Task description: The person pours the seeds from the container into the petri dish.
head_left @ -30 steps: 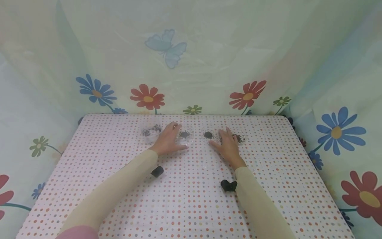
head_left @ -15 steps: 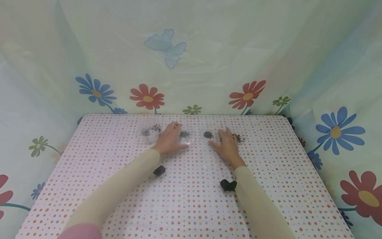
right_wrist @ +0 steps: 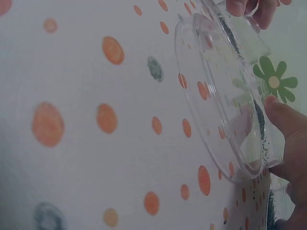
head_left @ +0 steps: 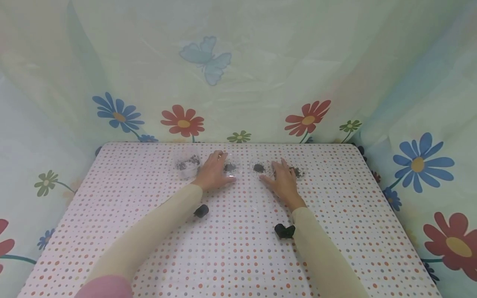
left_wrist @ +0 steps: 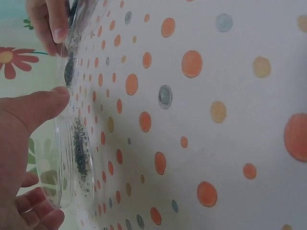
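My left hand [head_left: 212, 171] holds a clear round petri dish lid [left_wrist: 64, 167] by its edges, thumb on one side and fingers on the other. Just beneath the lid, a petri dish [left_wrist: 92, 179] with dark granules sits on the table. My right hand [head_left: 285, 184] pinches the side of another clear dish [right_wrist: 272, 148], which holds a small dark heap. In front of that dish a clear round lid [right_wrist: 207, 88] lies on the table, barely visible from the head. Whether my right fingers also touch the dish beyond them, I cannot tell.
A clear dish [head_left: 191, 174] with scattered dark bits stands at the left of the row. Another scattering of dark bits [head_left: 297, 171] lies right of my right hand, its container faint. The dotted table [head_left: 238, 248] ends at a flowered curtain [head_left: 253, 91].
My left hand and forearm have shifted slightly right and away from me, bringing the lid with them. The right hand stays in place, and the head view has moved a little.
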The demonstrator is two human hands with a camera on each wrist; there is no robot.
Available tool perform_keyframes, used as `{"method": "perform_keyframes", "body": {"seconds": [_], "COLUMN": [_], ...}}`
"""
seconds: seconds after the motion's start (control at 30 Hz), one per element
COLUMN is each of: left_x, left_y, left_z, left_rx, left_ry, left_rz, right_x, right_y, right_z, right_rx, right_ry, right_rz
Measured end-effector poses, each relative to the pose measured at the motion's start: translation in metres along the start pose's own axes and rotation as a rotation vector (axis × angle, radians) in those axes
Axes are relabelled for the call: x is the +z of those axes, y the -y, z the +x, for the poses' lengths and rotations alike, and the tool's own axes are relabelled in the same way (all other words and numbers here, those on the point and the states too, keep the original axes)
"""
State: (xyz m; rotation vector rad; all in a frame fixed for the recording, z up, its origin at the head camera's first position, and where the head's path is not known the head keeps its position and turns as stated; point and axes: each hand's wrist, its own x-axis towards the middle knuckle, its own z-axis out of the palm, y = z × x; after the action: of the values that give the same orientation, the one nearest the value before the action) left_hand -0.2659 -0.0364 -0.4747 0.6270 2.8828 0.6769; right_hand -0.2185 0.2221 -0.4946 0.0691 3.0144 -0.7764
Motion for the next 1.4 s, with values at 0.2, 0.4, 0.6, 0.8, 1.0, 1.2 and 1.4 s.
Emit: {"method": "perform_keyframes", "body": {"seconds": [0.2, 0.4, 0.6, 0.8, 1.0, 1.2, 1.4], "left_x": [0.002, 0.004, 0.003, 0.002, 0.002, 0.001, 0.003], "left_y": [0.000, 0.000, 0.001, 0.001, 0.002, 0.001, 0.002], "left_z": [0.004, 0.008, 0.010, 0.012, 0.016, 0.016, 0.018], "left_rx": [-0.021, -0.017, 0.000, 0.000, -0.033, -0.037, -0.056], "left_ry": [0.003, -0.015, -0.032, -0.029, -0.008, 0.007, 0.032], "left_rz": [0.023, 0.023, 0.045, 0.042, 0.038, 0.037, 0.042], "right_x": [0.001, 0.001, 0.001, 0.001, 0.000, 0.001, 0.001], "right_y": [-0.001, 0.000, 0.000, 0.000, 0.000, 0.000, 0.001], "right_z": [0.000, 0.000, 0.000, -0.001, -0.001, 0.000, -0.001], "right_rx": [0.004, 0.000, -0.009, -0.011, -0.005, -0.003, -0.004], "right_ry": [-0.002, -0.010, -0.015, -0.010, -0.001, -0.001, -0.011], "right_rz": [-0.001, 0.000, -0.004, -0.002, -0.003, -0.005, -0.006]}}
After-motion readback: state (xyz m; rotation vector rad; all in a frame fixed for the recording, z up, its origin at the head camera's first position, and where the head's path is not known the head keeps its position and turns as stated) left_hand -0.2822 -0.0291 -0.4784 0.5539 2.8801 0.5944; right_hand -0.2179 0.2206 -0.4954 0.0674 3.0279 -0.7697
